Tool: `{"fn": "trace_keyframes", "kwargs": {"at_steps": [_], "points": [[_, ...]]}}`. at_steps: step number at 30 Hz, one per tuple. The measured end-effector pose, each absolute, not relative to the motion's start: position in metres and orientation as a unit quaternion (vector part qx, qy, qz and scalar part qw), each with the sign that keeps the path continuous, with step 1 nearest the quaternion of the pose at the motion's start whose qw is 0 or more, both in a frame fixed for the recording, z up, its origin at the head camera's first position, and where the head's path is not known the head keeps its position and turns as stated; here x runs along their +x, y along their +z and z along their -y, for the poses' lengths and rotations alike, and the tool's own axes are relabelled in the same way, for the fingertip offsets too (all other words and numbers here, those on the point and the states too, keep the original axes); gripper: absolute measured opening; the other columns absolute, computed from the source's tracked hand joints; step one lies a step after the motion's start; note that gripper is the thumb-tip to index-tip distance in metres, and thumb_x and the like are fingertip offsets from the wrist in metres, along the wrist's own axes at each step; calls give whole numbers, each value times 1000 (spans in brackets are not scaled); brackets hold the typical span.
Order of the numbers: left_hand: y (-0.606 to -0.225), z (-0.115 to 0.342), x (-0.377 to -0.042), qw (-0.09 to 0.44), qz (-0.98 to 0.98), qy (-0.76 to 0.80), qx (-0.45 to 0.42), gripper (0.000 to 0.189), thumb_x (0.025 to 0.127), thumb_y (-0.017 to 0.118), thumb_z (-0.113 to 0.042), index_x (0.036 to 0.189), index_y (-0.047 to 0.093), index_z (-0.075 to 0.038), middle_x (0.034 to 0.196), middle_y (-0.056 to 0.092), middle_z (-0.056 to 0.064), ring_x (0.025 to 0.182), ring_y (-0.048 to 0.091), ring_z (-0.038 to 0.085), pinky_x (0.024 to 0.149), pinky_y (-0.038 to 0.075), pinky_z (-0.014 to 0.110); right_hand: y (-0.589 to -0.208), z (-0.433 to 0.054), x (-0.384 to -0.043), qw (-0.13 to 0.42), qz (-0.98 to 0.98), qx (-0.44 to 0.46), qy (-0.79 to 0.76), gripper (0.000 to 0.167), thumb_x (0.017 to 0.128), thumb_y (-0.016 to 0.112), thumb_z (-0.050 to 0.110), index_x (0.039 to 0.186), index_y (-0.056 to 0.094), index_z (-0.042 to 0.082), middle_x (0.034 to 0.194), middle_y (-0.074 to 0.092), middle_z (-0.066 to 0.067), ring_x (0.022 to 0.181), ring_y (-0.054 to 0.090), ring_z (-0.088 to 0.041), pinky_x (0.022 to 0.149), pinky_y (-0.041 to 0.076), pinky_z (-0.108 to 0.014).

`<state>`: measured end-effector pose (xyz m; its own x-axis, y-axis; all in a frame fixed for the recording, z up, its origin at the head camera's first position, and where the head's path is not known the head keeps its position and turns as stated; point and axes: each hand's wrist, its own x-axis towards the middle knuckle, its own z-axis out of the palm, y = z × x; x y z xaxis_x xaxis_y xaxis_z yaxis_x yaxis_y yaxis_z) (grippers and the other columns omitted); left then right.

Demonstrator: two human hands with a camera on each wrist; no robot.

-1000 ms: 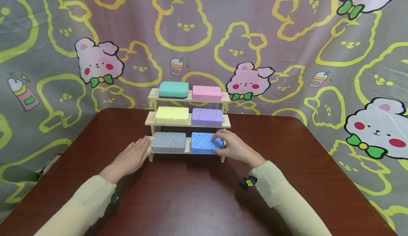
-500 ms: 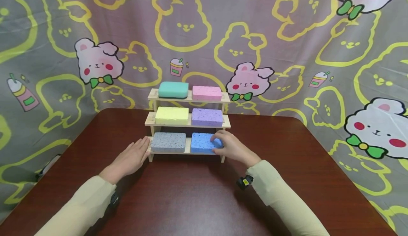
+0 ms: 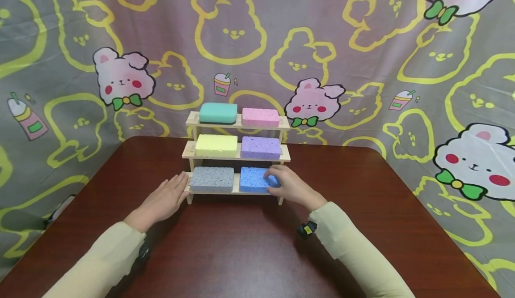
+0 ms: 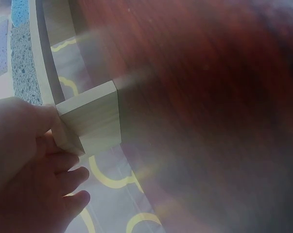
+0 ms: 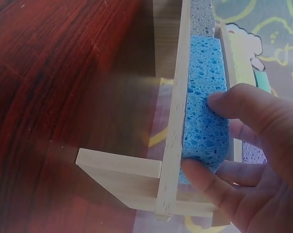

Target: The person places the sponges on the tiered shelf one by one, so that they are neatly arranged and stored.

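A three-tier wooden rack [image 3: 236,183] holds sponges in pairs. On the bottom tier, a blue sponge [image 3: 251,179] lies at the right, with a grey sponge [image 3: 212,179] to its left and a narrow gap between them. My right hand [image 3: 293,186] grips the blue sponge's right end; the right wrist view shows the thumb and fingers around the sponge [image 5: 204,111], one fingertip pressing its top. My left hand [image 3: 164,199] rests with straight fingers against the rack's left end, beside the grey sponge. In the left wrist view this hand [image 4: 29,160] touches the shelf's end.
Yellow [image 3: 216,146] and purple [image 3: 260,148] sponges lie on the middle tier. Teal [image 3: 218,112] and pink [image 3: 260,117] ones sit on top. The rack stands on a dark red-brown table [image 3: 241,253], before a patterned curtain [image 3: 249,16].
My right hand and the blue sponge have shifted slightly left along the bottom tier, toward the grey sponge. The left hand keeps its place at the rack's end.
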<state>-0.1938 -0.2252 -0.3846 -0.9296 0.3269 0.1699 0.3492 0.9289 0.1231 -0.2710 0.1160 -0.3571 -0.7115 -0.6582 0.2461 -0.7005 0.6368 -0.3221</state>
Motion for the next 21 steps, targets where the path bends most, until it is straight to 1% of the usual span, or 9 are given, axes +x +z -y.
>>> {"fn": "trace_keyframes", "kwargs": {"at_steps": [9,15,19,21], "points": [[-385,225,-193,68,980,-76,-172,50,97,44,-16,133,34,16,138,32,32,125,32,45,101,25,55,-355,-117,-272,39,901,384,199,25,78,73,15,101,63,11,109,58,-7,95,51,-18,83,46,-35],[-384,225,-192,83,977,-76,-181,48,96,45,-14,132,35,16,136,34,32,124,33,45,100,27,54,-356,-118,-271,42,899,387,200,26,79,71,15,103,62,11,110,57,-6,97,50,-18,84,45,-35],[-386,225,-193,89,975,-79,-187,48,96,46,-14,131,36,17,135,35,33,123,34,46,100,28,54,-357,-120,-270,38,900,386,201,26,81,70,16,105,62,11,115,55,-8,103,49,-19,87,44,-37],[-386,226,-194,87,975,-81,-186,48,96,46,-14,131,36,17,135,35,33,124,34,46,100,27,54,-356,-121,-269,34,901,383,200,27,81,70,17,106,62,12,120,53,-12,109,47,-23,90,42,-39]]}}
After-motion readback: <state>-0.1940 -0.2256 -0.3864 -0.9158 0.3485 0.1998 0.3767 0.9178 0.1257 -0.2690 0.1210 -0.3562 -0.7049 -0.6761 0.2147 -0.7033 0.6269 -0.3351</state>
